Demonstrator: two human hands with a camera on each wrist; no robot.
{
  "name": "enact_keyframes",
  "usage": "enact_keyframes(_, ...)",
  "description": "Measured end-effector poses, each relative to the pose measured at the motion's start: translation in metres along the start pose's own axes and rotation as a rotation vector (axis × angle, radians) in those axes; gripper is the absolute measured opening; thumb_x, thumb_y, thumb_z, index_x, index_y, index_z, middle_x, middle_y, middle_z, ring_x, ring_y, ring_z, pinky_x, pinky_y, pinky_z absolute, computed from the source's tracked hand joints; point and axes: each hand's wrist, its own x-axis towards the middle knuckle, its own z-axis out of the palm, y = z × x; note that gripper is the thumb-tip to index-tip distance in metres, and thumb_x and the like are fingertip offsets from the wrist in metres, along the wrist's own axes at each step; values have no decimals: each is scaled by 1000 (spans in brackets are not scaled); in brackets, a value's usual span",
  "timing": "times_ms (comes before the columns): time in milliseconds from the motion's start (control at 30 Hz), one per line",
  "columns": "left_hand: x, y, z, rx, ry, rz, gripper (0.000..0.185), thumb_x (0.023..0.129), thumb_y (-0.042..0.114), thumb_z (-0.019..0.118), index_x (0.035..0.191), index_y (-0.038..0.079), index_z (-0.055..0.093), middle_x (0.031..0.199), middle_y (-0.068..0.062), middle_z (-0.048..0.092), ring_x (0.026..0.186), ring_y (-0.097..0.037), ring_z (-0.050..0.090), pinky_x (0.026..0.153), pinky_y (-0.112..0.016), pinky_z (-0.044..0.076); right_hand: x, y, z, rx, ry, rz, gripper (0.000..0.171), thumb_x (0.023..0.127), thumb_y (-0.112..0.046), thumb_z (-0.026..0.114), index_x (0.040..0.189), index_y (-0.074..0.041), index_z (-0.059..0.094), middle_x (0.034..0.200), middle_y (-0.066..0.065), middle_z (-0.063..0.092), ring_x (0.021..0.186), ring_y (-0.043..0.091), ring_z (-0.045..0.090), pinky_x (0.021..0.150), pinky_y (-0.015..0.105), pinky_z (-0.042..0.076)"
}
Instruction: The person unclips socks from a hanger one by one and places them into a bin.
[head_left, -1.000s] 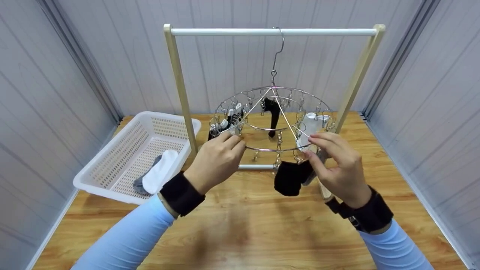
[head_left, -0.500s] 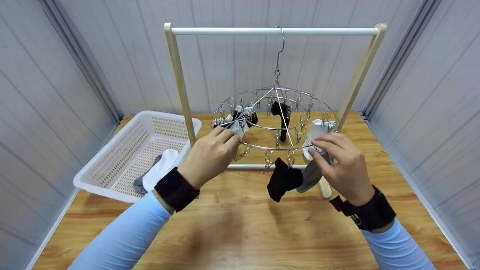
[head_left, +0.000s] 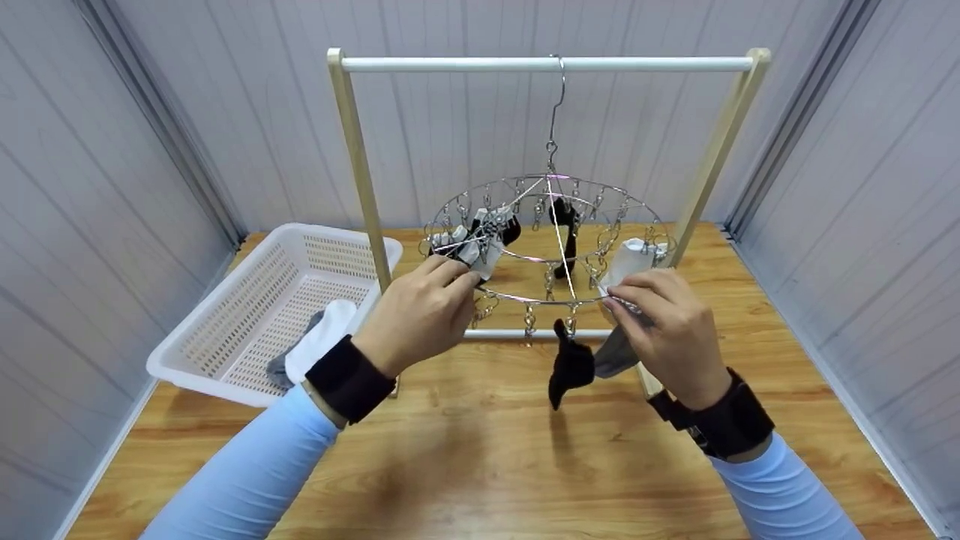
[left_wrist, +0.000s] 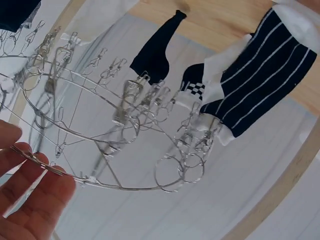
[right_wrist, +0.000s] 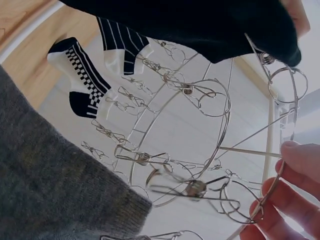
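Observation:
A round wire sock hanger (head_left: 551,259) with many clips hangs by its hook from the white rail (head_left: 450,64) of a wooden rack. My left hand (head_left: 461,281) pinches the ring's front left wire, its fingers (left_wrist: 35,192) closed on the rim. My right hand (head_left: 622,296) pinches the front right rim (right_wrist: 272,187). A black sock (head_left: 570,364) and a grey sock (head_left: 615,352) hang from the front clips between my hands. A white sock (head_left: 630,259) hangs at the right, another black sock (head_left: 564,225) at the back, and striped socks (head_left: 487,240) at the left.
A white perforated basket (head_left: 225,300) sits on the wooden table (head_left: 487,457) at the left, holding a white sock (head_left: 319,349) and a grey one. Grey panel walls close in on both sides and behind. The rack's wooden posts (head_left: 364,180) stand beside the hanger.
The ring has turned between my hands: the front black sock has swung left and edge-on, the striped socks have moved toward the back. Both hands keep their pinch on the rim.

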Motion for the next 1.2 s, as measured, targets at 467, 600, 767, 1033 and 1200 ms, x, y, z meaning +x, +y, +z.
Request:
enact_keyframes(467, 2, 5, 4, 53, 41, 30, 22, 102, 25, 77, 95, 4, 77, 90, -8, 77, 86, -24, 74, 79, -35, 66, -2, -9, 5, 0, 40, 9, 17, 81, 2, 87, 97, 4, 82, 94, 18, 77, 88, 36, 69, 94, 16, 53)
enact_keyframes(600, 2, 2, 3, 54, 45, 47, 23, 104, 25, 75, 93, 5, 76, 88, -7, 76, 85, -23, 74, 79, -34, 66, -4, -18, 6, 51, 100, 5, 22, 78, 3, 87, 100, 4, 81, 97, 21, 76, 88, 38, 69, 100, 12, 50)
enact_keyframes(767, 2, -1, 1, 77, 37, 53, 24, 106, 26, 73, 94, 5, 76, 89, -7, 76, 85, -23, 74, 79, -34, 65, -11, -30, 12, 111, 99, -18, 15, 83, -1, 84, 97, 5, 80, 91, 20, 77, 79, 35, 71, 90, 19, 58)
enact_keyframes(1033, 0, -3, -3, 77, 34, 46, 24, 105, 26, 73, 96, 4, 76, 91, -8, 76, 85, -23, 74, 79, -34, 66, -23, -40, 28, 38, -70, 41, 27, 84, -12, 91, 103, 4, 79, 93, 15, 82, 81, 31, 78, 73, 45, 65)
enact_keyframes(1200, 0, -3, -3, 80, 47, 48, 23, 105, 24, 74, 96, 3, 75, 91, -9, 75, 87, -24, 73, 80, -35, 66, -20, -41, 36, 61, -106, 144, 28, 81, -13, 94, 99, 4, 79, 88, 14, 81, 74, 24, 77, 66, 40, 64)
